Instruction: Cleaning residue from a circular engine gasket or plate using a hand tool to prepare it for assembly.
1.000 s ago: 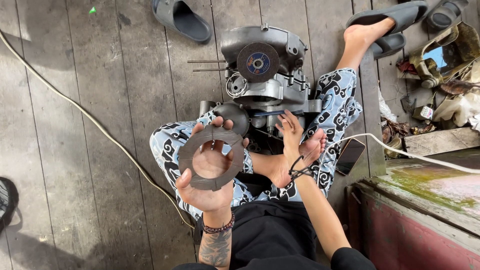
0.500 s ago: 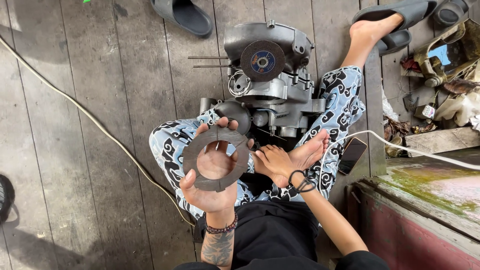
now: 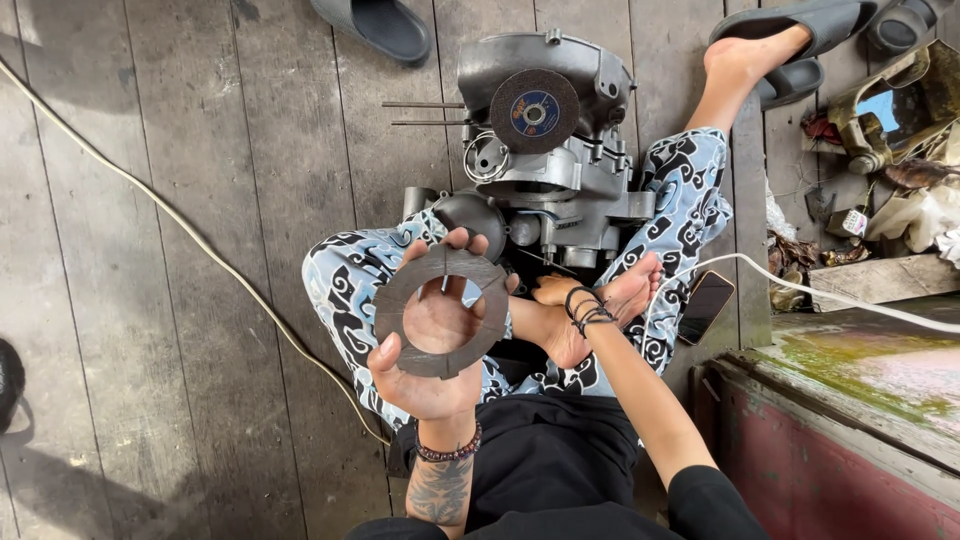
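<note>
Left hand (image 3: 432,352): palm up, fingers curled around a flat dark grey ring-shaped friction plate (image 3: 441,311).
Right hand (image 3: 553,322): near the foot — finger state hidden.
Far: grey metal engine casing (image 3: 560,150) — black disc on top.

A grey engine casing (image 3: 560,170) sits on the plank floor (image 3: 200,200), a dark grinding disc (image 3: 534,110) lying on top. A pale cable (image 3: 180,230) crosses the boards; a phone (image 3: 706,306) and grey sandal (image 3: 380,25) lie nearby.

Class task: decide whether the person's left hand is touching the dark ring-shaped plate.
Touching. The head view shows the left hand holding the ring-shaped plate, thumb and fingertips wrapped over its rim.
</note>
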